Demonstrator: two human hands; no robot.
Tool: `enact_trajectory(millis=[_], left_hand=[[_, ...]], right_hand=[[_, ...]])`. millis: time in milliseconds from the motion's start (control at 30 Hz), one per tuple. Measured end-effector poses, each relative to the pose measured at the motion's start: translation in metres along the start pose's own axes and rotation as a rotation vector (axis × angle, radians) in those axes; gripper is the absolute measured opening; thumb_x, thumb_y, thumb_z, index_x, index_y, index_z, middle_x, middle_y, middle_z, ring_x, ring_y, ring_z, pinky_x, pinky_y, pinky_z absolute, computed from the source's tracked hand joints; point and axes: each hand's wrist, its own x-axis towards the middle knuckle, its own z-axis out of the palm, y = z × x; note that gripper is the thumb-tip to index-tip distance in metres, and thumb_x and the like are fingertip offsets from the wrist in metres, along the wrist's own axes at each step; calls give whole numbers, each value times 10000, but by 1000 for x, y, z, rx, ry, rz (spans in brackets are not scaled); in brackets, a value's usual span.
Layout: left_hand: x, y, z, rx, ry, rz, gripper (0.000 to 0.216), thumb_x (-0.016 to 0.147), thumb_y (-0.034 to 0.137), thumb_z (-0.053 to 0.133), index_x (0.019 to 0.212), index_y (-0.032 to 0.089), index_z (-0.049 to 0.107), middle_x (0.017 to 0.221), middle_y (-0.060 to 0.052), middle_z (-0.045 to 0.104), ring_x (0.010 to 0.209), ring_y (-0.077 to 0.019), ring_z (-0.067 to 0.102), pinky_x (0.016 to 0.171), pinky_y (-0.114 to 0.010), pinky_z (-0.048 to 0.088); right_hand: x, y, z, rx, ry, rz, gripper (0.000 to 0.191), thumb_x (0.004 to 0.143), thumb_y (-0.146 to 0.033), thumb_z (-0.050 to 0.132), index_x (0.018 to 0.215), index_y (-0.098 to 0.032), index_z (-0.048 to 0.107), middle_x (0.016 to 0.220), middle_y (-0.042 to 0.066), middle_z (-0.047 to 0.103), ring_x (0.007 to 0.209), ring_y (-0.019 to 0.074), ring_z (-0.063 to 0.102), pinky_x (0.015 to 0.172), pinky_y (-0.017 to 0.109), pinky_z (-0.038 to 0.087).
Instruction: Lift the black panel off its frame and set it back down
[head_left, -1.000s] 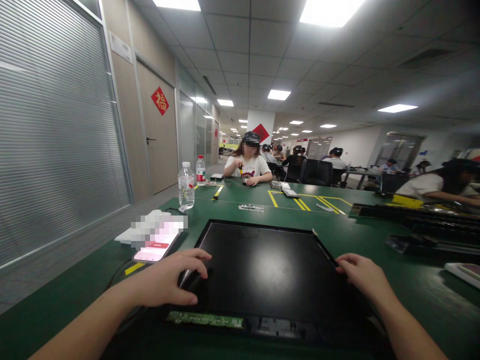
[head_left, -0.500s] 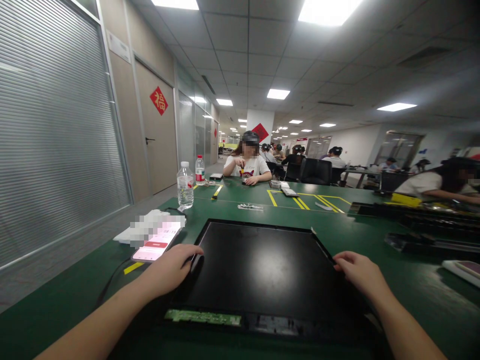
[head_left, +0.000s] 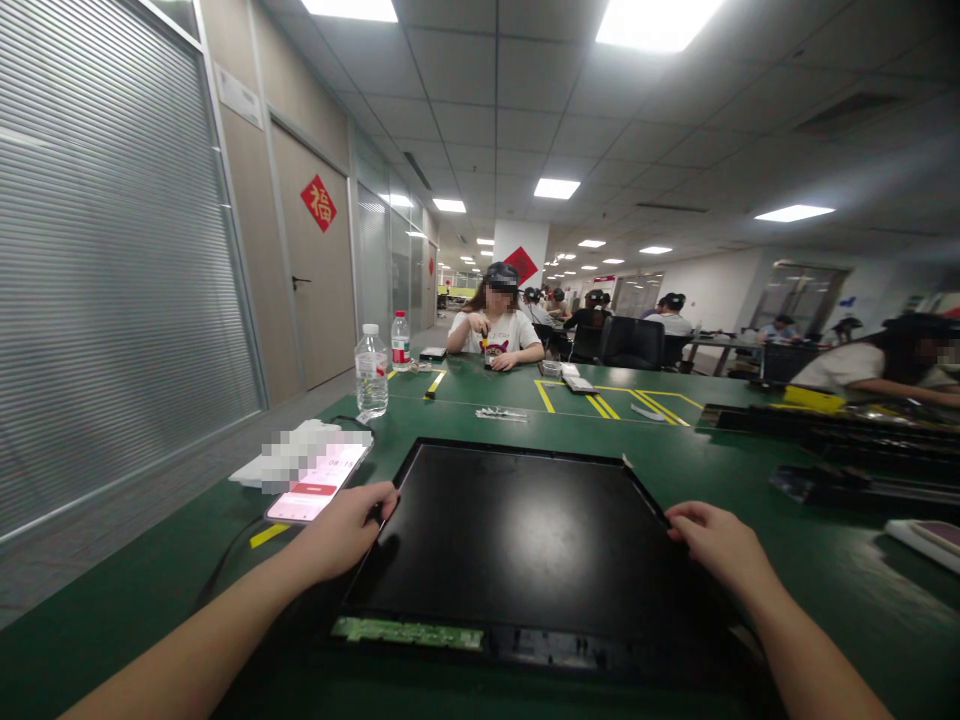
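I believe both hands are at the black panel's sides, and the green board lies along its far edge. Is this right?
Wrong edge: the head view shows the green board along the near edge of the panel. The left hand and right hand are at its sides.

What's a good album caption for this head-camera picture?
Left hand and right hand hold opposite edges of a black panel, green circuit board along its near side, on a green table.
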Motion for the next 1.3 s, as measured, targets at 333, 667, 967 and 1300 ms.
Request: enact_trajectory(millis=[333,667,967,1300], left_hand=[[0,-3,1,-16,8,1,153,590,66,398,604,218,408,813,-1,656,894,-205,590,781,-302,415],[0,-7,2,-13,13,12,155,597,70,409,612,216,460,790,1,661,902,-204,591,776,-295,425],[5,-19,11,52,70,57,436,610,52,399,975,213,577,1172,-58,557,1117,-224,487,972,-355,329],[2,-14,6,80,-52,-108,462,756,201,408,1217,199,444,1176,-101,590,1062,-252,552,915,-382,376]], right_hand=[[0,2,3,-21,11,-21,284,659,-313,453,834,-229,660,785,25,697,678,178,616,606,259,424],[3,5,5,1,18,-33,280,647,-300,461,823,-227,666,801,39,699,693,186,619,600,260,431],[-1,-2,-5,66,30,23,325,697,-353,430,881,-202,650,760,37,701,633,171,609,602,270,429],[18,30,3,-107,-23,32,276,649,-349,503,819,-227,682,893,54,691,870,240,613,719,308,439]])
